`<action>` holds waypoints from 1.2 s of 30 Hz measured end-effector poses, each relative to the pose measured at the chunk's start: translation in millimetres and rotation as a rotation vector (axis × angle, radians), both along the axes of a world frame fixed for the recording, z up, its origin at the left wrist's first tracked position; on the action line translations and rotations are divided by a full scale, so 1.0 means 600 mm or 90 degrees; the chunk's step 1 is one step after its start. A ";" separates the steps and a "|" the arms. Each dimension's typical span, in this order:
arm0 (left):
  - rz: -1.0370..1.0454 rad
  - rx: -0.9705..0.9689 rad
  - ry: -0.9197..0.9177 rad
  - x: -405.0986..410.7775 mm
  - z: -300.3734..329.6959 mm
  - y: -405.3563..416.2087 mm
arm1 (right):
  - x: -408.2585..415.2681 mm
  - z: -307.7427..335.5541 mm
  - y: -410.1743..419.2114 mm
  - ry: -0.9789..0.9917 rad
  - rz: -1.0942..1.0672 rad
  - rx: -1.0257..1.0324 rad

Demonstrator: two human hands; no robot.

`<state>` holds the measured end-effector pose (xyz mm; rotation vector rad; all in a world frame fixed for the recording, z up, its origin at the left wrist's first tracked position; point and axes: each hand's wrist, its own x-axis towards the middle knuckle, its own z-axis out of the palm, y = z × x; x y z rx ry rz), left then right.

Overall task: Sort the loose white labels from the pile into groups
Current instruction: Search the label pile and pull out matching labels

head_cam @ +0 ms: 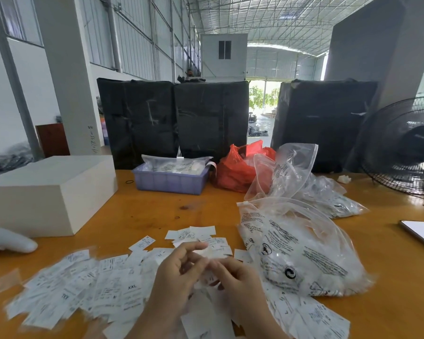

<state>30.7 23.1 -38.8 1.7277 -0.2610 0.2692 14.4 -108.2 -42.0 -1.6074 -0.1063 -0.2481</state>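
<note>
table [157,211]: orange wood, smooth, slightly glossy
labels [83,289]: white paper-like slips, matt, printed black
bags [304,253] at 3 o'clock: clear glossy plastic film
tray [169,183] at 12 o'clock: lilac plastic
box [49,189]: white, matt

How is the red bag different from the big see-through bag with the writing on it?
The red bag is solid red and hides what is inside; the see-through bag is clear with black print. The red bag sits at the far side of the table beside the blue tray; the see-through bag lies nearer, beside the right hand. The see-through bag looks larger. Both are crinkly plastic.
</note>
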 end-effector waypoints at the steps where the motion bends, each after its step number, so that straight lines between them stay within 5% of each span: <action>1: -0.001 -0.004 0.006 0.001 0.001 0.002 | 0.001 -0.001 -0.002 0.005 -0.005 0.015; 5: -0.040 -0.013 0.106 0.004 0.001 0.003 | 0.004 0.001 -0.017 0.044 -0.024 0.163; 9: 0.008 0.001 0.080 0.010 -0.003 0.009 | 0.006 -0.003 -0.016 0.053 -0.043 0.191; 21: 0.020 0.018 0.071 0.010 0.000 0.011 | 0.004 -0.011 -0.005 -0.057 -0.059 -0.017; 30: 0.036 0.015 0.036 0.011 0.003 0.011 | 0.016 -0.011 -0.033 0.021 -0.028 0.486; 36: 0.033 0.064 0.029 0.012 -0.002 0.009 | 0.013 -0.011 -0.026 0.034 -0.035 0.383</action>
